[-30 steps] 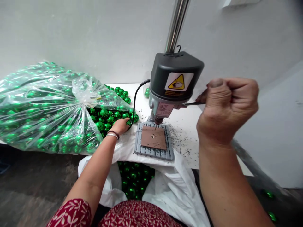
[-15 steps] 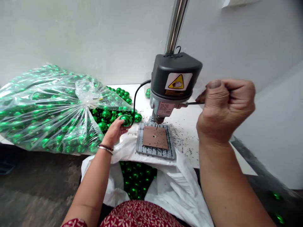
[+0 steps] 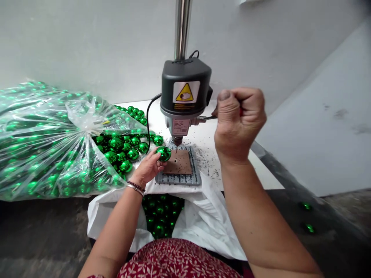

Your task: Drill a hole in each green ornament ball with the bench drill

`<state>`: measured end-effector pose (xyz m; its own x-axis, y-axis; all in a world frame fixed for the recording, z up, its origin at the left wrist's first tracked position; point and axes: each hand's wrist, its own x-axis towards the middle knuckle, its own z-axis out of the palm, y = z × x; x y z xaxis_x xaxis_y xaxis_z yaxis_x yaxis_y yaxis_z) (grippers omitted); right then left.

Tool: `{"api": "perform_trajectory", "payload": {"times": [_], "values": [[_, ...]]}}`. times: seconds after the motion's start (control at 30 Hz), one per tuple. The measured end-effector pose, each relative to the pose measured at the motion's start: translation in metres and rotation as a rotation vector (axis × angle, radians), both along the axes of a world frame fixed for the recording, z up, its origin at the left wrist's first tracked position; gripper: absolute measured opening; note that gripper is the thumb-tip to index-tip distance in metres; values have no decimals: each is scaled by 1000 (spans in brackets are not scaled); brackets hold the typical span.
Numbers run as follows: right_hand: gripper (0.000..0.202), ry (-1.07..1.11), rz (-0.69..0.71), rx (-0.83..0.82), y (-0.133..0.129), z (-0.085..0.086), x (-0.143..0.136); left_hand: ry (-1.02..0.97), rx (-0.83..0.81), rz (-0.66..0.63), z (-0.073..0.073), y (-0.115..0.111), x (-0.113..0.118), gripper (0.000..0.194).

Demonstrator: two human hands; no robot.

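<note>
A shiny green ball ornament (image 3: 164, 153) is pinched in the fingers of my left hand (image 3: 149, 166), at the left edge of the drill press base (image 3: 179, 179). My right hand (image 3: 240, 123) is wrapped round the feed lever (image 3: 211, 117) on the side of the drill press (image 3: 185, 87). Under the chuck, the thin drill bit (image 3: 176, 150) points down over a brown board (image 3: 184, 162) with a small hole in it. The ornament is left of the bit and apart from it.
A clear plastic bag (image 3: 55, 143) of green ornaments lies at the left, with loose ornaments (image 3: 126, 146) beside it. Dark shavings dot the white table (image 3: 255, 170). Below its front edge, a white sack (image 3: 203, 227) holds more ornaments. Two ornaments (image 3: 308, 228) lie on the floor.
My left hand has brought the ornament from beside the bag rightward to the drill base. My right hand stays on the lever. The view has turned to the right.
</note>
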<state>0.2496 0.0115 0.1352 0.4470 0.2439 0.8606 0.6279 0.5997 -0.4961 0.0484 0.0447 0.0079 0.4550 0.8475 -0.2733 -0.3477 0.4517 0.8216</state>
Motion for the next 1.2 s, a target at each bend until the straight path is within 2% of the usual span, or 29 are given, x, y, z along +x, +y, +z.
{"api": "perform_trajectory", "payload": {"times": [0.13,0.27,0.4,0.57,0.67,0.77,0.8,0.9,0.97,1.03,1.1,1.2], "values": [[33,-32,-14,-32,-4,1,-1,12,-62,9,-3,0,9,39],[35,-50,1,-57,-5,1,0,212,13,74,-2,-1,17,49],[38,-39,-10,-89,-5,-1,1,521,213,114,-1,-1,19,57],[39,-27,-6,-109,-5,-3,0,797,438,62,-6,2,16,58],[36,-53,2,-65,-9,-6,0,975,685,157,-13,-4,14,48],[30,-133,54,-33,-13,-6,5,1102,1025,275,-20,-27,27,39],[30,-157,82,-49,-13,-5,8,1108,1167,234,-21,-36,36,41],[33,-173,163,-122,-5,3,16,1146,1522,-80,-22,-58,74,57],[35,-152,196,-141,2,8,20,1183,1616,-321,-23,-62,101,49],[35,-134,220,-138,8,11,21,1216,1621,-513,-25,-60,121,44],[34,-121,236,-126,10,12,20,1221,1607,-587,-29,-57,131,44],[33,-110,242,-97,9,11,17,1075,1574,-547,-31,-57,126,45]]}}
